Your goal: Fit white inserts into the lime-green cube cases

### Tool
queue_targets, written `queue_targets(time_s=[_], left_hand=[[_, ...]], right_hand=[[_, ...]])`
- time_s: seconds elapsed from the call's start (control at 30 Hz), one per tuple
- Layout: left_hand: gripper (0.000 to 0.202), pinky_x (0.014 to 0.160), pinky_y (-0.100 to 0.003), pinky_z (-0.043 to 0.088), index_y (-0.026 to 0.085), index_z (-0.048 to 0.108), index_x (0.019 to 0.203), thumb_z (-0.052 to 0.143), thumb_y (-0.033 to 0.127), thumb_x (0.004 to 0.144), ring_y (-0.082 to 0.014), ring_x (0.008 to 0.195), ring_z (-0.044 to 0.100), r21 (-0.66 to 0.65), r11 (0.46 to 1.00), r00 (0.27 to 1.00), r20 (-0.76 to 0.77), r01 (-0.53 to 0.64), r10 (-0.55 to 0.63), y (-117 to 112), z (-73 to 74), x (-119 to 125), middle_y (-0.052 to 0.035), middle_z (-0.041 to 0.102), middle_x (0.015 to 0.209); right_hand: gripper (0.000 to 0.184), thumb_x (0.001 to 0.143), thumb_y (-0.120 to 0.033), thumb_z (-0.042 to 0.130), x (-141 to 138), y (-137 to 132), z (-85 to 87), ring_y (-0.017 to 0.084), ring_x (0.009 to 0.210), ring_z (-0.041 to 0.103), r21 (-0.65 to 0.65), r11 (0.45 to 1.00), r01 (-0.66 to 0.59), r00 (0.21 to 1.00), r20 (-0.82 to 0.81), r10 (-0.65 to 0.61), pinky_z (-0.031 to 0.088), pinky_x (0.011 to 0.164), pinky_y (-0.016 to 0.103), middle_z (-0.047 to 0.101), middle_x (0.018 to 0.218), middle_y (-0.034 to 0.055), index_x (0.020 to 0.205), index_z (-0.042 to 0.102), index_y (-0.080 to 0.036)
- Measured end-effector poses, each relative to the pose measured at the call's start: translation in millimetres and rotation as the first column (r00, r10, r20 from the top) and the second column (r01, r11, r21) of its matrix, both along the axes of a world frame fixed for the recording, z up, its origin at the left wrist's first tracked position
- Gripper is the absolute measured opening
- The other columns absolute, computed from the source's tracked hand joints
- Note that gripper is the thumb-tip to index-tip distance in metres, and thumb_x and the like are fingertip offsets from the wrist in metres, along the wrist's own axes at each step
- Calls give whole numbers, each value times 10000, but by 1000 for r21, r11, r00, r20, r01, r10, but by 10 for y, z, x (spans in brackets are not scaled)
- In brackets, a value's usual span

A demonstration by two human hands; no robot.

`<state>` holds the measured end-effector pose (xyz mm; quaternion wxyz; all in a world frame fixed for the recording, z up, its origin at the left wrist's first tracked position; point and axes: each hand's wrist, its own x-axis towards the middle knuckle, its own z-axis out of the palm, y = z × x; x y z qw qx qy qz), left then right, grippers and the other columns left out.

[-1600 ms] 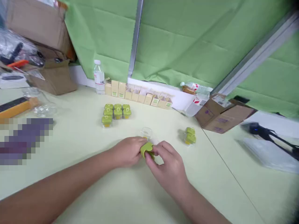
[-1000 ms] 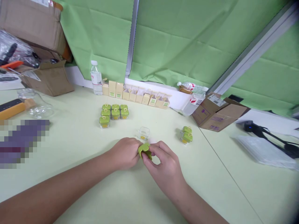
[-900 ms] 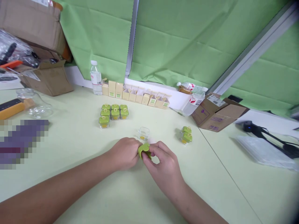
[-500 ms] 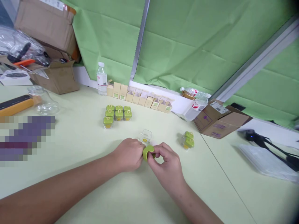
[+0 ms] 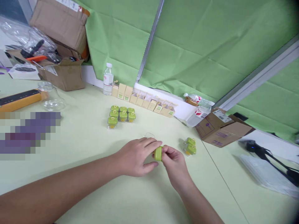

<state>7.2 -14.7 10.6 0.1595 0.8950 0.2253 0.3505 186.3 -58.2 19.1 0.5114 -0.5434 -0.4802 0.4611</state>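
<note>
A small green lid (image 5: 158, 153) is held on its edge above the table, pinched in the fingers of my right hand (image 5: 177, 166). My left hand (image 5: 137, 157) is at the lid's left side with fingers stretched out and thumb apart. Its fingertips reach the lid's upper edge; whether they press on it I cannot tell. Behind the left hand only the rim of a clear little jar (image 5: 149, 135) shows. Several clear jars with green lids and loops (image 5: 123, 116) stand in a group farther back. More green-lidded jars (image 5: 191, 150) stand to the right.
A row of small cardboard boxes (image 5: 146, 101) lines the wall, beside an upright water bottle (image 5: 108, 79). Other bottles (image 5: 197, 115) and a carton (image 5: 221, 127) are at the right. On the left are a glass vessel (image 5: 51, 99), a yellow-black power strip (image 5: 20, 99) and an open box (image 5: 63, 74).
My left hand has gone from a closed fist on the lid to spread fingers. The lid, curled over before, now looks straight on edge in my right hand. The view has shifted slightly.
</note>
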Motion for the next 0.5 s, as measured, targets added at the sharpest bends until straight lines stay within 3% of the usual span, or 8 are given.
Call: queue_targets(time_s=[0.23,0.5], left_hand=[[469,864,-357,546,172,519,1285,632,324,857,-229,1026,624,67,994,977,192,82,-93,21,-18,3,-110,646,1156],[451,794,-361,555,153,535,1250,622,293,830,-229,937,631,80,994,975,202,76,-91,5,-5,11,-113,655,1063]], right_hand=[[126,666,-251,794,-67,-46,61,138,651,626,-174,975,-141,950,-301,84,504,670,260,687,695,15,698,703,-171],[75,724,-227,763,-50,-34,9,117,673,621,-166,959,-232,905,-399,150,497,632,208,693,719,18,744,733,-161]])
